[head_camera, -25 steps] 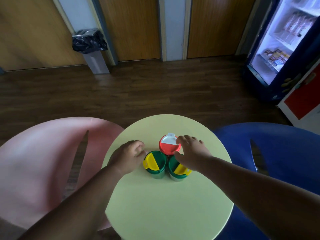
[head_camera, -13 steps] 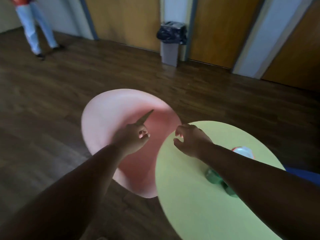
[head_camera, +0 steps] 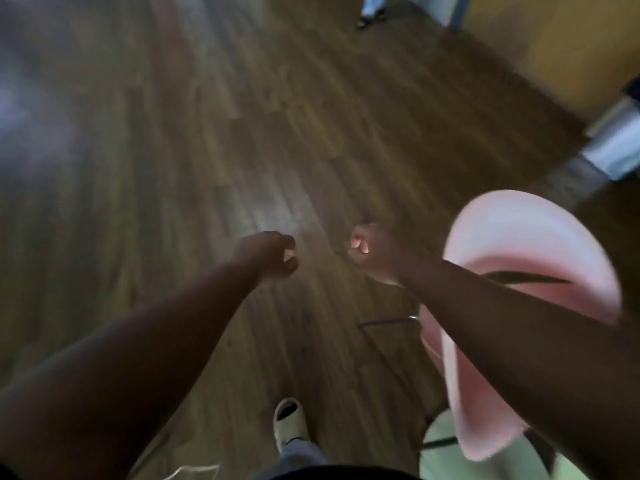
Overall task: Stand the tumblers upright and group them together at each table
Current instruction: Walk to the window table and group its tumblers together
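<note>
No tumbler is in view. The picture is blurred by motion. My left hand (head_camera: pixel 272 253) hangs over the wooden floor at the centre, its fingers curled in with nothing in them. My right hand (head_camera: pixel 372 250) is level with it, a little to the right, also curled into a loose fist and holding nothing. Only a sliver of the pale green table (head_camera: pixel 446 455) shows at the bottom right, under the pink chair.
A pink chair (head_camera: pixel 526 244) fills the right side, close to my right forearm. My foot in a light shoe (head_camera: pixel 289 422) is on the wooden floor (head_camera: pixel 207 150). Another person's legs (head_camera: pixel 372 8) stand far off at the top. A bin base (head_camera: pixel 614 150) stands by the wall.
My view has swung left, away from the green table and its three grouped tumblers. Both hands left the tumblers and closed into loose fists over the floor.
</note>
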`<state>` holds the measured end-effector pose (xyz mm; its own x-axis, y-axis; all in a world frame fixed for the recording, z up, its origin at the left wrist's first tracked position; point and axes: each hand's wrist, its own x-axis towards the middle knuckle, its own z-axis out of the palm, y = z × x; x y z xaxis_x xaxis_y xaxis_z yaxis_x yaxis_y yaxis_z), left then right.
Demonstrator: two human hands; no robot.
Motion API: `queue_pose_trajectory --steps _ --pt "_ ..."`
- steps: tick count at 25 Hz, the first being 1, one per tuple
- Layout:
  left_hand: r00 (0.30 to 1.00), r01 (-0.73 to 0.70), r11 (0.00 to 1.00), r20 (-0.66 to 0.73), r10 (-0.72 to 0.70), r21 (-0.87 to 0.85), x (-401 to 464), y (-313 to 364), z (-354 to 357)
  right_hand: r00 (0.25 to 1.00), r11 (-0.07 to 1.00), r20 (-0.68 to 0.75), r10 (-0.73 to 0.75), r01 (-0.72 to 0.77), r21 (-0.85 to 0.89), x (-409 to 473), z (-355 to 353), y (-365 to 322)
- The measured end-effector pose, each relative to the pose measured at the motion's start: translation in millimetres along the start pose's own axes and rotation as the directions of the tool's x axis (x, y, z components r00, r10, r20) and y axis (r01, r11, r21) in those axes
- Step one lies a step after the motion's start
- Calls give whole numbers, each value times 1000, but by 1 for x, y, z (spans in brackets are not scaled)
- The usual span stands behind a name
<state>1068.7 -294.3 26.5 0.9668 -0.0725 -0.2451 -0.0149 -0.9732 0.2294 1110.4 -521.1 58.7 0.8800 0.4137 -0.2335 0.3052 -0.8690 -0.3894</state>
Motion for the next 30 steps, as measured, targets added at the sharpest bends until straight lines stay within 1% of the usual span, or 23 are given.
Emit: queue_pose_trajectory --steps 2,5,9,14,16,19,23,25,27,30 --pt "994 110 994 14 -110 -15 -13 -65 -1 990 997 121 -70 72 -10 51 25 -46" --pt "954 298 950 49 -295 -92 -39 -143 2 959 983 242 -150 172 -71 108 58 -108" --pt "892 452 881 56 -448 -143 -55 -216 2 910 943 330 -250 306 -128 170 84 -172" --pt "797 600 777 53 -602 -190 -36 -300 -19 829 871 430 -358 462 -166 274 102 -246" --pt "742 665 721 62 -667 -198 -28 -335 -32 780 828 479 -403 533 -173 319 105 -282" --pt "632 758 599 61 -773 -258 -26 -391 -50 693 740 526 -493 652 -166 381 104 -352" --pt "504 826 454 76 -860 -333 -49 -458 -67 582 613 566 -584 773 -163 427 120 -462" --pt "436 850 385 71 -897 -359 -76 -502 -75 515 554 590 -622 822 -134 439 145 -530" --pt "380 866 329 67 -923 -377 -108 -552 -81 466 502 595 -655 857 -119 446 175 -598" --pt "308 879 244 98 -946 -409 -163 -642 -91 436 475 588 -681 875 -98 451 222 -703"
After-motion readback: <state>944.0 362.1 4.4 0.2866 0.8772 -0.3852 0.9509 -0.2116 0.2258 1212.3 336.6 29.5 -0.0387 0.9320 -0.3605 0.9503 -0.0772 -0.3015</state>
